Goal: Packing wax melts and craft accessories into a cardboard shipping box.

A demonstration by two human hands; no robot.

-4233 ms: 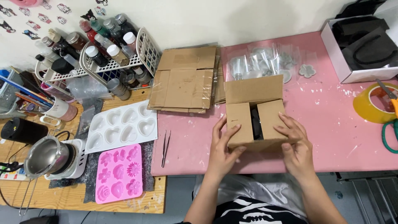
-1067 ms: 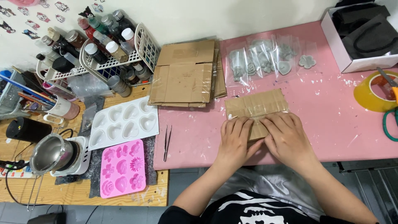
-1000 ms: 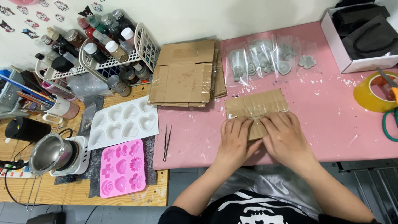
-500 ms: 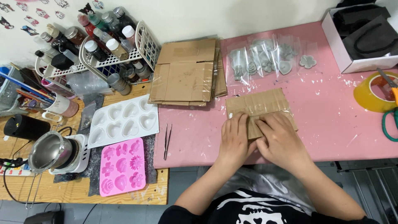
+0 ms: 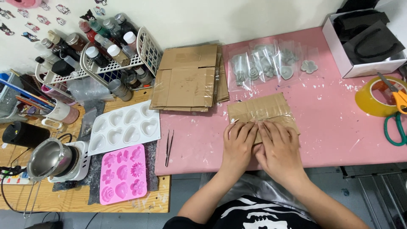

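Cardboard box [image 5: 262,113] lies closed on the pink table [image 5: 330,123], near its front edge, with left hand [image 5: 238,143] and right hand [image 5: 277,149] pressed flat, fingers extended, on its flaps (nothing gripped); sealing appears outstanding, since the tape roll [image 5: 375,96] sits well apart.

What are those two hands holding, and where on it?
Both the left hand and the right hand lie flat on the near part of a closed cardboard box on the pink table, fingers on top; nothing is lifted.
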